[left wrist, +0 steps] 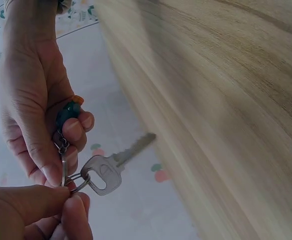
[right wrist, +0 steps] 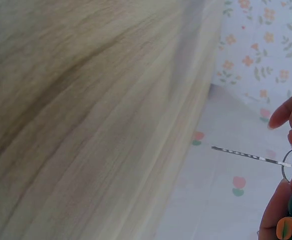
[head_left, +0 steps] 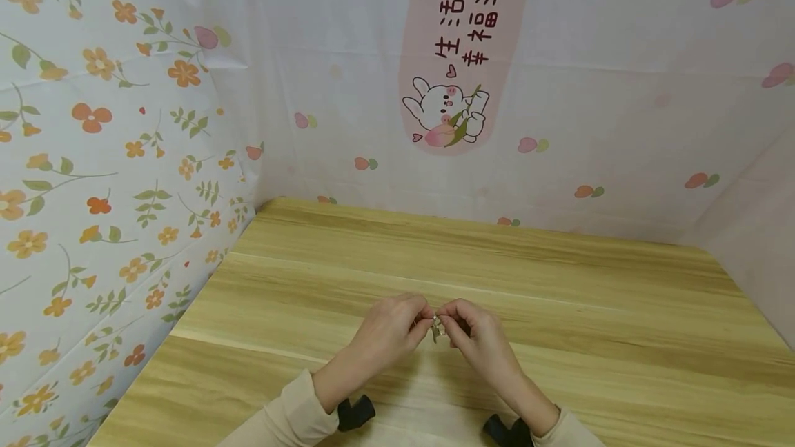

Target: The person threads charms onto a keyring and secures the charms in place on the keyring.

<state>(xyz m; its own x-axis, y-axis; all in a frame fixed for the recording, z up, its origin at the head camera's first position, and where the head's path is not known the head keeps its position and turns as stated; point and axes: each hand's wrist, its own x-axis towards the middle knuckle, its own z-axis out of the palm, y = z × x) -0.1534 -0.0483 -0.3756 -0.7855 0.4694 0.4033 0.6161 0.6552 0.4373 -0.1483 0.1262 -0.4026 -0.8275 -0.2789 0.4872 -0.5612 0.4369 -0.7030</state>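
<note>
A silver key (left wrist: 115,169) hangs from a metal split ring (left wrist: 80,189), its toothed blade pointing away from the fingers. My left hand (head_left: 393,323) pinches the ring between thumb and fingertip. Opposite it, my right hand (head_left: 479,336) grips the key ring's metal clasp. A small teal and orange charm (left wrist: 67,114) on a short chain lies against the right fingers. Both hands meet just above the wooden table (head_left: 559,364), fingertips close together. In the right wrist view the key appears edge-on, and the hands are partly cut off at the right edge.
Black wrist mounts (head_left: 357,413) sit below both wrists. A white cloth with orange flowers (head_left: 92,118) hangs along the left side, and a cloth with a cartoon rabbit (head_left: 444,105) hangs behind the table's far edge.
</note>
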